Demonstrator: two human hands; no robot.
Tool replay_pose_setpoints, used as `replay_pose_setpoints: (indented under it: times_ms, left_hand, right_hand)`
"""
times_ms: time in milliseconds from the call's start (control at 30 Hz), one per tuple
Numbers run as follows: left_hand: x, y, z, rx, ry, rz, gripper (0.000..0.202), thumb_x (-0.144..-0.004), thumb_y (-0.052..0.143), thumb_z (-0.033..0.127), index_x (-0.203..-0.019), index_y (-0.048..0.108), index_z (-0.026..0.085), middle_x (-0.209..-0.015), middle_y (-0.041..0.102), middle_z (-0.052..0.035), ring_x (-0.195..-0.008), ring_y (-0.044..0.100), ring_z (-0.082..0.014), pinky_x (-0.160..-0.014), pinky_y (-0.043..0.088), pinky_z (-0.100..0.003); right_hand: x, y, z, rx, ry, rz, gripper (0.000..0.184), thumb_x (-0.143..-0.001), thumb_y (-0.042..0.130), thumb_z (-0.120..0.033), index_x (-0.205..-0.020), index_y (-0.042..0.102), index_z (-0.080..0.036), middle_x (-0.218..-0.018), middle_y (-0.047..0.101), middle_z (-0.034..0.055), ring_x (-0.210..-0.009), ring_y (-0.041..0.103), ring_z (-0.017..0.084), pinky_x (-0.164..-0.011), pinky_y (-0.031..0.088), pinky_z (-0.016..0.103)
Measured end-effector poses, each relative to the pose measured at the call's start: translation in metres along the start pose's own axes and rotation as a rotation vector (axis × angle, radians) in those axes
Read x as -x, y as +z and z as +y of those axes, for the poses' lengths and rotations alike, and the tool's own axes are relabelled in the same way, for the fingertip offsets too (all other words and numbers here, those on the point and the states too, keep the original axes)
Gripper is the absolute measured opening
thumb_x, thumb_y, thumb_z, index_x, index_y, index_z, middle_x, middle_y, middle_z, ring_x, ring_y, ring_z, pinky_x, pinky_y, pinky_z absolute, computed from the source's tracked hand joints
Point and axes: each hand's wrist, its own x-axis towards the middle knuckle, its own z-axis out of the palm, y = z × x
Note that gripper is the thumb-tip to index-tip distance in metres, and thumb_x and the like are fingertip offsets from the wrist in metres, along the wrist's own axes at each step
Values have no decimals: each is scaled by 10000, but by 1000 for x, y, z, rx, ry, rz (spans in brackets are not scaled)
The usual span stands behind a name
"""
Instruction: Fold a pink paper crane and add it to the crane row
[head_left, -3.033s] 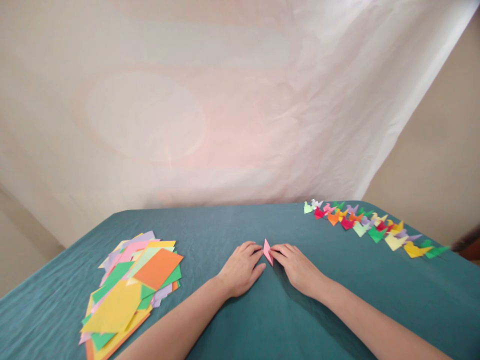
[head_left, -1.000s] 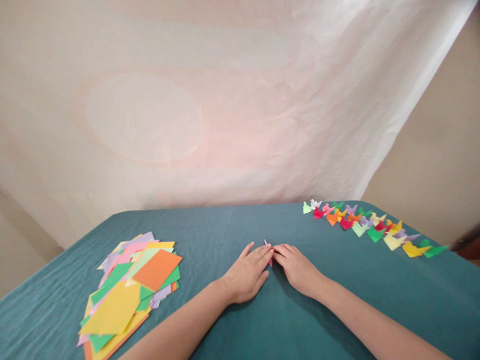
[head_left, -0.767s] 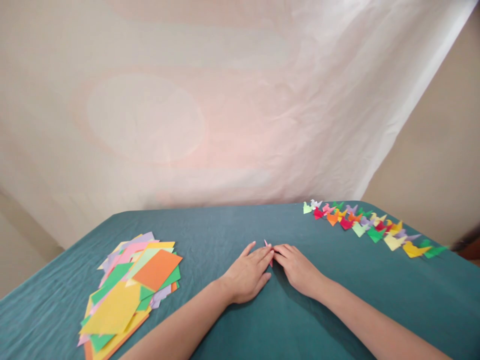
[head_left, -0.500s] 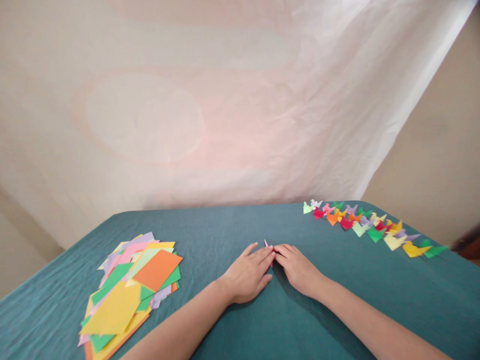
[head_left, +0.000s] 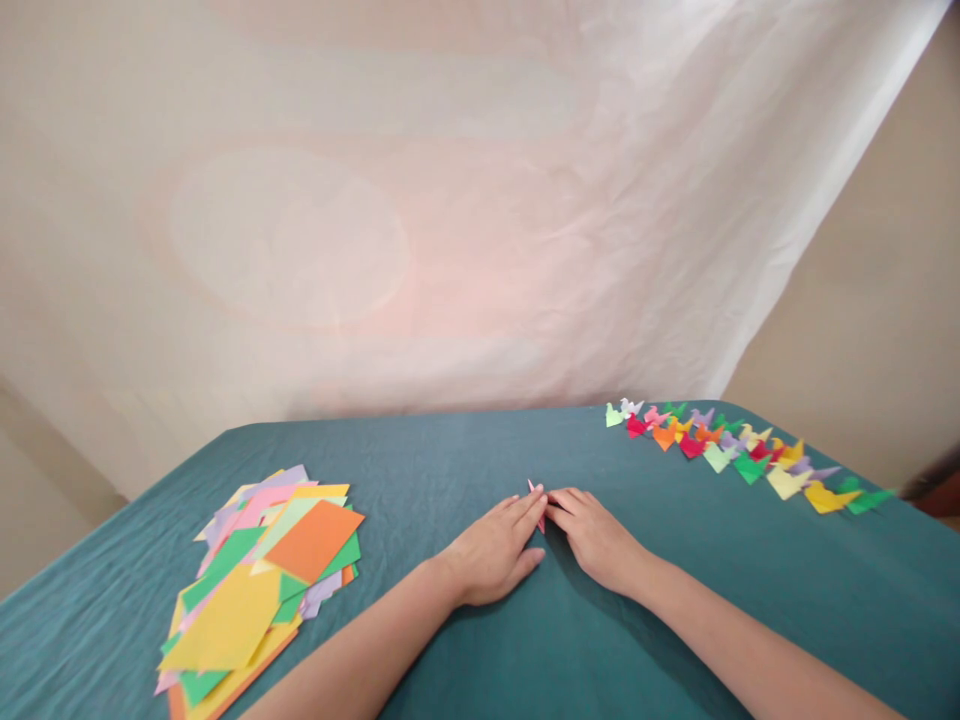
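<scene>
A small, narrow piece of folded pink paper lies on the table at the middle, its thin tip pointing away from me. My left hand rests over its left side with the fingers stretched out and pressing on it, the thumb apart and nearer to me. From the right, my right hand meets it with thumb and fingertips closed at the paper's edge. Part of the paper is hidden beneath the fingers, so its exact fold cannot be made out.
A loose pile of coloured paper sheets is spread on the left of the green-covered table. Several folded paper birds stand in rows along the back right. Behind the table hangs a pale sheet.
My left fingers have drawn together and shifted slightly, so more of the pink paper shows. The right hand stays almost where it was.
</scene>
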Motion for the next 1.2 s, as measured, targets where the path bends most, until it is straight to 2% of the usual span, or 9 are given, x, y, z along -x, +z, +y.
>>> replay_pose_setpoints:
  times_ms: [167,500,767,1067,1200]
  left_hand:
    - [1,3,-2,74,-70,20,608,-914,353,293,-1416,49,133,-1476,110,-126,-1353,119,-203,-1093,225,-375]
    - [2,8,-5,130,-190,101,568,-907,338,238,-1412,91,158,-1463,187,-113,-1332,213,-191,-1087,262,-361]
    - [2,7,-4,103,-130,121,583,-893,354,197,-1410,88,164,-1460,199,-115,-1335,201,-195,-1083,275,-375]
    - [1,4,-3,148,-59,75,676,-889,389,215,-1412,-33,149,-1478,92,-137,-1346,158,-215,-1086,255,-402]
    - [1,3,-3,171,-57,46,679,-891,396,236,-1413,-29,149,-1477,104,-137,-1348,147,-219,-1087,245,-404]
  right_hand:
    - [0,0,1,17,-6,-6,383,-854,412,-94,-1210,515,-190,-1163,535,90,-1051,451,204,-872,385,356]
    - [0,1,4,31,-19,-11,440,-835,401,-67,-1240,503,-206,-1169,544,86,-1043,466,201,-865,394,357]
    - [0,5,6,16,-18,6,452,-825,411,-55,-1244,500,-202,-1160,547,89,-1050,463,202,-871,392,362]
    - [0,2,4,26,-19,0,415,-852,423,-101,-1246,499,-208,-1158,550,94,-1054,468,202,-869,395,361]
    - [-1,2,3,13,-19,14,404,-852,420,-96,-1230,515,-201,-1156,554,94,-1051,469,206,-873,396,365]
